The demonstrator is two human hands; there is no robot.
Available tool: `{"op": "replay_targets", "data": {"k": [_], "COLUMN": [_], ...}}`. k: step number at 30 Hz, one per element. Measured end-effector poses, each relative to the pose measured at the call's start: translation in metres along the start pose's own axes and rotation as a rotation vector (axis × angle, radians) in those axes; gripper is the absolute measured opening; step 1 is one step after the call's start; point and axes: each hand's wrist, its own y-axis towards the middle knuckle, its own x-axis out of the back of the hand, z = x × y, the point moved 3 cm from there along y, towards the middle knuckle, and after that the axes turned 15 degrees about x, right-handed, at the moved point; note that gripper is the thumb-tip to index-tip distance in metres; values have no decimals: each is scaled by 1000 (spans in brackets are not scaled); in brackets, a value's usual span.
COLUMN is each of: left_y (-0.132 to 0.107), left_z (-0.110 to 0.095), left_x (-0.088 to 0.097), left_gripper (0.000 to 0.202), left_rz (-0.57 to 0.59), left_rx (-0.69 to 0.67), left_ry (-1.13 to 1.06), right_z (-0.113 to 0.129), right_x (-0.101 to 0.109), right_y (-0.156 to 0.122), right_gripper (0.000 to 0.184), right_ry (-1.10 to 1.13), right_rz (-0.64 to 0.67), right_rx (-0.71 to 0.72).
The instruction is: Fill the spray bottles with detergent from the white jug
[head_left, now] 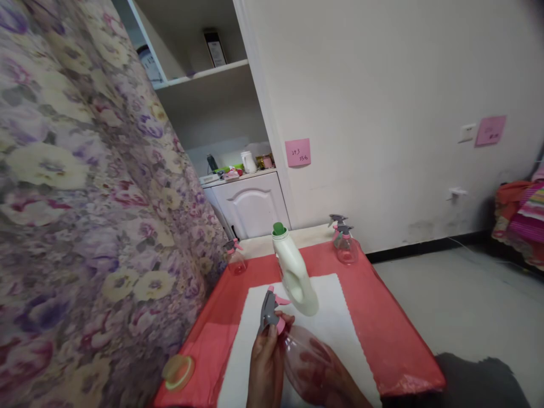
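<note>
A clear pink-tinted spray bottle (pixel 304 357) with a grey and pink trigger head (pixel 272 311) is held over the white mat (pixel 340 317). My left hand (pixel 266 365) is closed round its neck just below the trigger head. My right hand (pixel 329 374) cups the bottle's body from beneath and behind, seen partly through the plastic. Just beyond stands a white detergent jug (pixel 295 272) with a green cap, on the mat and apart from my hands.
The mat lies on a red-covered table (pixel 395 328). Two more spray bottles stand at its far corners, one on the left (pixel 235 258) and one on the right (pixel 343 241). A round lid (pixel 178 371) lies near left. A floral curtain (pixel 85 198) hangs left; a white cabinet (pixel 250 204) stands behind.
</note>
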Motion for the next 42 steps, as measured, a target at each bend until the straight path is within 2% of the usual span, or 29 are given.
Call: {"op": "replay_targets", "data": {"k": [3,5,8,12,18,24,27,33,42], "left_y": [1,2,2,2,4,7,12,28,62], "left_z": [0,0,-1,-4,-21,-44,-54,-69,-86], "left_x": [1,1,0,4,18,27,39,74,115], "left_gripper": [26,24,23,32,31,28,28,17,36], "left_rz": [-5,-1,-1,-31,-174,-132,-128,-134,-118], "left_rx": [-18,-20,-25,-39,-84,-182,-172,-113,-61], "left_ry": [-26,-44,-51,-24,7,-86,-152,-267,-393], "right_z": [-1,-1,1,2,8,6,5,3,9], "right_x": [5,5,3,0,2,8,12,21,15], "right_y": [1,0,-2,-3,-4,-4,-3,0,1], "right_gripper": [90,93,95,96,84,85,84,83,88], "right_ry": [-71,-102,-105,-63,-128,-132,-158,-204,-262], "right_rz": [-123,-138,-129,-78,-76,-121,-127,-162,-271], "right_rx": [151,190,176,123,129,130,148,136,103]}}
